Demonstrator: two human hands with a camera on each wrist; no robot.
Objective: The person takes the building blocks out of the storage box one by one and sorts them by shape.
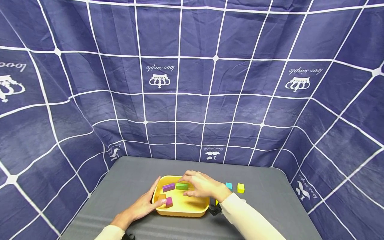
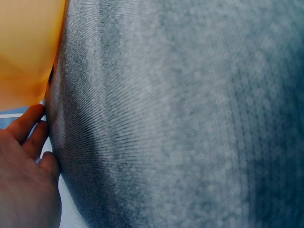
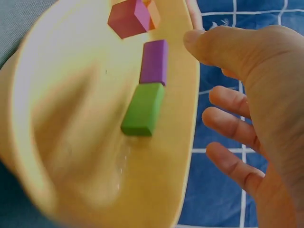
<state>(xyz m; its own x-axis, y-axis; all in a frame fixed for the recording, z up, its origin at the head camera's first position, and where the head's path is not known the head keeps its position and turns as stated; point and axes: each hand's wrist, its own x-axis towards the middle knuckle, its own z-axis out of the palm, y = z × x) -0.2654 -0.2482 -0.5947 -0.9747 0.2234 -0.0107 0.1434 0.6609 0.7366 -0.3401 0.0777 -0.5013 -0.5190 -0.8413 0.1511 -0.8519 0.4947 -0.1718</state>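
Left hand (image 1: 143, 202) spread along left edge of yellow tray (image 1: 183, 212), thumb over rim beside magenta block (image 1: 169, 202), contact unclear; right hand (image 1: 201, 186) above tray, fingers parted, near green block (image 1: 181, 187); purple block (image 1: 168, 188), orange block (image 1: 161, 197) inside tray.

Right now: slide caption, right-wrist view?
Right hand near yellow tray holding green block, purple block, magenta cube and orange block.

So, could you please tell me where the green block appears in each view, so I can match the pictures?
Head: below centre, the green block lies in the yellow tray, right of the purple block.
Left wrist: not in this picture.
Right wrist: just left of centre, directly below the purple block.
Shared landmark: the yellow tray, only partly visible at upper left in the left wrist view.
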